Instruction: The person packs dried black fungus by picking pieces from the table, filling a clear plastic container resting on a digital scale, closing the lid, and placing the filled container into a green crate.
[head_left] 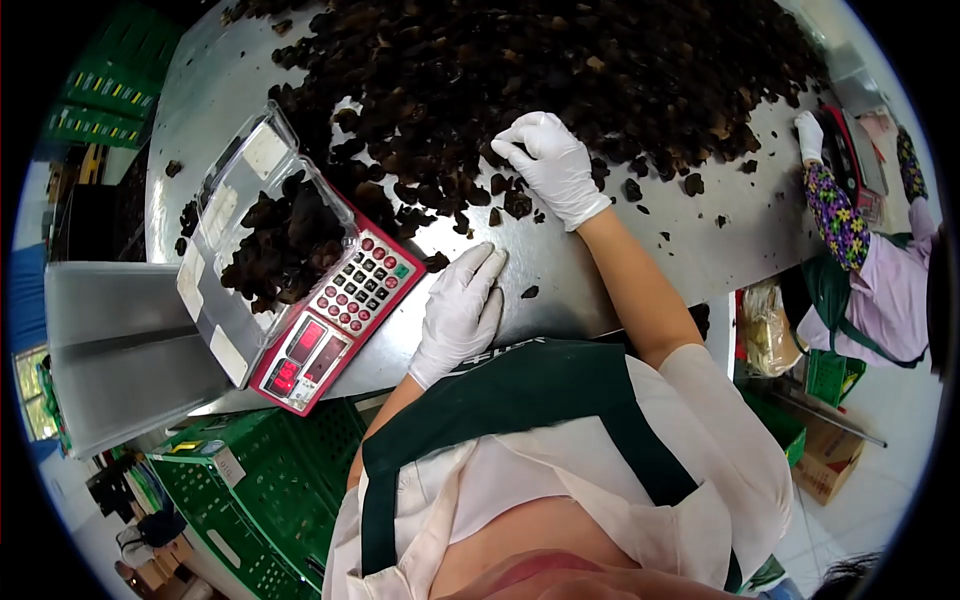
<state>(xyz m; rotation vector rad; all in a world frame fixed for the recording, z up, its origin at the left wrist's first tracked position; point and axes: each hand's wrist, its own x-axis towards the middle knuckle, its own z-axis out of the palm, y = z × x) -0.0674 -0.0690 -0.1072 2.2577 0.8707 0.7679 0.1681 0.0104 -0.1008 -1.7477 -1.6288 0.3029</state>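
A wide pile of dark, crinkled pieces, like black fungus, (560, 70) covers the far part of the metal table (560, 280). My right hand (550, 165), in a white glove, is over the pile's near edge with its fingers curled and the fingertips pinched together; what they hold, if anything, is too small to make out. My left hand (460, 310), also gloved, rests on the bare metal near the table's front edge, fingers extended and nothing in it. Left of it stands a red scale (340, 310), its clear tray (225, 240) heaped with dark pieces (285, 240).
Below the scale are green crates (250, 500). A grey plastic bin (130, 350) stands at the left. At the right, a co-worker in flowered sleeves (838, 215) has a gloved hand beside another red scale (850, 150). A cardboard box (828, 460) sits on the floor.
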